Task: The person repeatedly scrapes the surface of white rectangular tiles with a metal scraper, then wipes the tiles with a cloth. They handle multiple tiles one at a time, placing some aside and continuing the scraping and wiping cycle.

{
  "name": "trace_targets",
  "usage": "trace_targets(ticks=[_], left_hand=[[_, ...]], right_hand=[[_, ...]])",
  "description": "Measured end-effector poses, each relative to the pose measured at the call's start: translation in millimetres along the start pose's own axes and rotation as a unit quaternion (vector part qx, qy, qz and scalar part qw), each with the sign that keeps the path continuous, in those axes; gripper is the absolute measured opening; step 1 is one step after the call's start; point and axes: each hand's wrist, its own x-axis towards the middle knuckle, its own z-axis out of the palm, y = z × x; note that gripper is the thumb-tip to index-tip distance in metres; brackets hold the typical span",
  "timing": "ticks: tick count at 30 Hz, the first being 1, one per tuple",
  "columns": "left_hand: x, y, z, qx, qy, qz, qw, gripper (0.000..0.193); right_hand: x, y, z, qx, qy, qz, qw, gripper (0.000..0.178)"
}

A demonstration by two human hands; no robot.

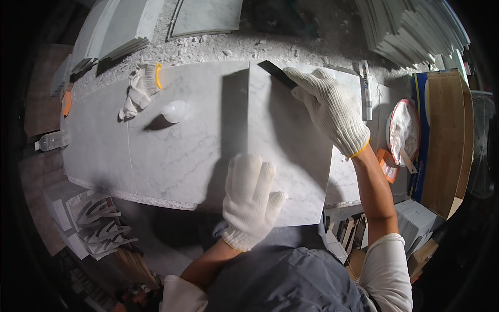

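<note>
A white marble-patterned slab (293,169) lies in front of me, its left edge throwing a dark shadow over the paler surface (171,151) beneath. Gloved in white knit, my left hand (250,200) rests flat at the slab's near left edge, fingers stretched out and holding nothing. My right hand (335,112), in a matching glove, grips a dark flat strip (274,73) over the slab's far end. Its exact kind is unclear, since the glove hides the other end.
Left of the slab lie a spare white glove (139,91) and a translucent rounded object (175,111). A marker (367,91), a red-rimmed white cloth item (403,130) and an open cardboard box (444,140) are on the right. Slab stacks (416,31) stand beyond whitish rubble (223,52).
</note>
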Motion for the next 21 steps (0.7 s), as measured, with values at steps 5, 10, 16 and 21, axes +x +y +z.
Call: trace_targets(ticks=[5,10,16,21], left_hand=[[-2,-1,2,0.001,0.009,0.002,1.0,0.06],[-3,0,-1,0.022,-0.016,-0.002,1.0,0.059],[6,5,-2,0.023,0.01,0.003,1.0,0.054],[7,5,0,0.028,0.015,0.003,0.999,0.054]], right_hand=[[0,9,3,-0.012,0.0,-0.082,0.997,0.041],[7,17,3,-0.018,-0.082,-0.019,0.996,0.043],[6,12,0,-0.058,-0.088,-0.042,0.994,0.045],[-2,9,-4,-0.115,-0.003,-0.149,0.982,0.042]])
